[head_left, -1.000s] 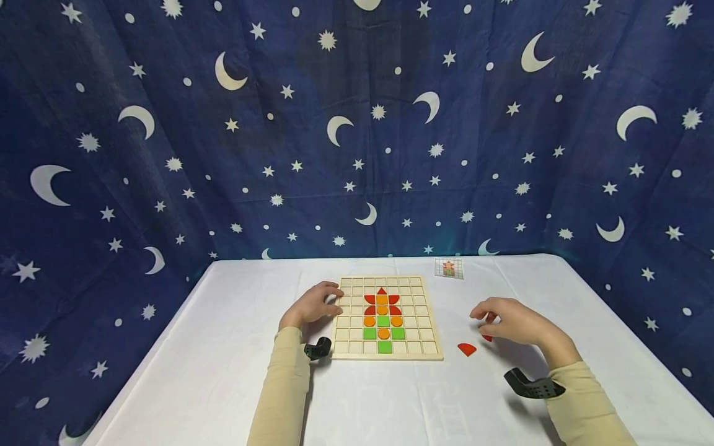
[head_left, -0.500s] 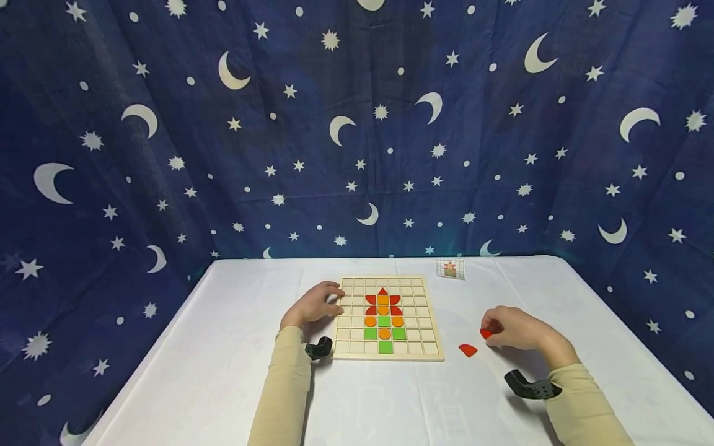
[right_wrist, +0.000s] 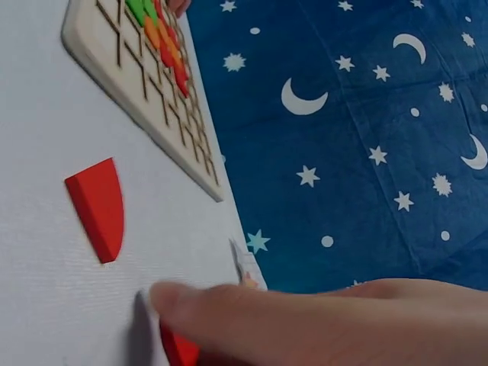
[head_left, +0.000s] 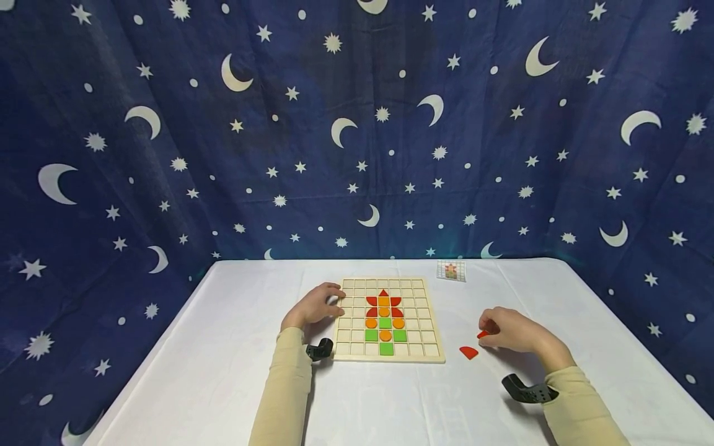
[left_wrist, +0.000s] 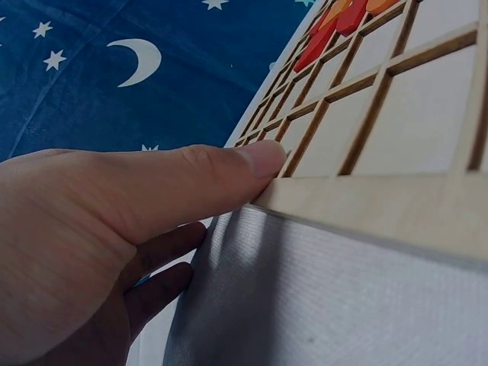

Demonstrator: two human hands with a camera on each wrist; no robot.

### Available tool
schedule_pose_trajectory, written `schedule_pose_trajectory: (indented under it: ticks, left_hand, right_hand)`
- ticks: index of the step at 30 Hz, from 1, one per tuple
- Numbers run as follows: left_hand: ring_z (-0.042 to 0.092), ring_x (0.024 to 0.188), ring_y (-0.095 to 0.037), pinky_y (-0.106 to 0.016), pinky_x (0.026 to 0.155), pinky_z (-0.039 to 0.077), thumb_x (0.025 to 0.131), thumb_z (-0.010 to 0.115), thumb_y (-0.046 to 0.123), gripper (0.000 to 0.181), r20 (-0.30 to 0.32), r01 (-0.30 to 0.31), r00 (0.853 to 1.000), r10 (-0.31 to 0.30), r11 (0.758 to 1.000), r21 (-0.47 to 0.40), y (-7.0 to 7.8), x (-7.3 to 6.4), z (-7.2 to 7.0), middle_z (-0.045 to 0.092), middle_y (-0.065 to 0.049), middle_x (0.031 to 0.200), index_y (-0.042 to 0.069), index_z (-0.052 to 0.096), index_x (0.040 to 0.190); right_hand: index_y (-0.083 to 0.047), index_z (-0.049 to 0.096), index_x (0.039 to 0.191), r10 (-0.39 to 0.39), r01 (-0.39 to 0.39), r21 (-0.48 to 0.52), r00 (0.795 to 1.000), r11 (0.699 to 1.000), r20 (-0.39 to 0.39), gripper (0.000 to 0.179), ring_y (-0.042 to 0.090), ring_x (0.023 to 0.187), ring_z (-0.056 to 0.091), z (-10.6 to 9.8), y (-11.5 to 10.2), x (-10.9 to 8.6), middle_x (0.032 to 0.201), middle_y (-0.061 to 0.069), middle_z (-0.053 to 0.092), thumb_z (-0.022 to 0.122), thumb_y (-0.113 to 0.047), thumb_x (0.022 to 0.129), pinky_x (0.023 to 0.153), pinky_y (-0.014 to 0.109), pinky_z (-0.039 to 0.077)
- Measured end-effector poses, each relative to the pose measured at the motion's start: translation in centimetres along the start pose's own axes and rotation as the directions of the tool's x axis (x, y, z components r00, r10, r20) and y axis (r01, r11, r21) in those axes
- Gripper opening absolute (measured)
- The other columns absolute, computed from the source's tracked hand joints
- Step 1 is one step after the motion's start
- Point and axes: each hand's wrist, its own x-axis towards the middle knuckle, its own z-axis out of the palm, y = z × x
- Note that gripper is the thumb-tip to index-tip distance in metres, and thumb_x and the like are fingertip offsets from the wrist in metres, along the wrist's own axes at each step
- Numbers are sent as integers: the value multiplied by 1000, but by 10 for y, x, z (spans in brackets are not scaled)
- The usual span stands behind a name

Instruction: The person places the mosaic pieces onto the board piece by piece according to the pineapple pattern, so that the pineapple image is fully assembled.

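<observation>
A wooden grid board lies on the table with red, orange and green pieces set in its middle columns. My left hand rests at its left edge, fingers relaxed; in the left wrist view the thumb touches the board's rim. To the right of the board, my right hand pinches a red quarter-circle piece between thumb and fingers, low over the cloth. The fingers hide much of that piece. Another red quarter-circle piece lies flat on the table between that hand and the board.
A small card with a printed grid pattern stands toward the back, right of the board. White cloth covers the table. Behind its far edge hangs a dark blue curtain with moons and stars.
My right hand has closed its fingers on the red quarter-circle piece, which has since turned and shifted slightly in the grip. The left hand stays at the board's edge.
</observation>
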Motion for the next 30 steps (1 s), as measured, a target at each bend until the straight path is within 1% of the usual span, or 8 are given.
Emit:
schedule_pose_trajectory:
  ticks: [2,5,10,13,19,25,28,30]
  left_hand:
    - [42,134,-33,-47,113,32,84,77,16,42,-1,-2,1000,2,1000,-4,0,0,0,48,-14,142,8,67,123]
    - [42,134,-34,-47,113,33,84,77,16,41,-3,-8,1000,8,1000,-5,0,0,0,48,-14,142,8,67,123]
    - [42,134,-34,-48,113,32,84,78,16,42,-4,-10,1000,10,1000,2,1,0,0,48,-14,142,7,67,123]
    - [42,134,-34,-48,113,32,84,77,15,42,-3,-21,1000,21,1000,13,3,-1,-1,48,-15,142,6,67,124]
    - [42,134,-34,-48,113,32,85,77,16,42,3,-21,1000,21,999,24,4,-1,-2,48,-15,142,6,66,125]
    - [42,134,-35,-49,113,32,85,77,17,43,3,-22,1000,22,1000,18,2,0,-2,48,-16,142,6,66,125]
    - [42,133,-37,-50,112,32,85,77,19,43,2,-42,999,42,999,12,2,-2,-3,49,-17,141,5,66,124]
    - [44,131,-37,-50,111,35,85,77,20,42,-2,-64,998,64,997,31,2,-4,-3,50,-17,139,5,67,123]
  right_hand:
    - [-8,61,87,15,-15,-1,1000,1000,-10,22,13,70,46,1,-1,-1,75,-3,52,80,-19,80,61,28,42]
    - [-10,59,83,-9,9,-18,999,1000,-32,20,12,68,44,3,-3,-1,73,-4,49,78,-17,81,59,27,39]
    - [-9,62,86,-46,45,-46,998,998,-33,17,13,73,46,4,-5,2,79,-4,53,78,-10,80,66,31,46]
    - [-8,63,89,-36,35,-36,999,999,-36,19,14,75,48,3,-4,2,81,-2,55,79,-8,79,68,33,48]
    - [-8,62,88,-12,10,-52,1000,999,-25,18,14,74,47,2,-3,1,79,-3,53,78,-9,79,67,32,47]
    - [-9,63,87,-51,49,-56,998,997,-27,17,12,73,47,6,-4,4,79,-5,53,78,-11,80,66,30,47]
    - [-9,64,87,-51,49,-65,998,997,-34,15,10,72,48,7,-4,5,78,-6,54,78,-12,82,66,30,48]
    - [-10,64,86,-60,56,-70,997,996,-47,14,9,72,48,8,-5,6,78,-7,55,77,-13,82,66,30,48]
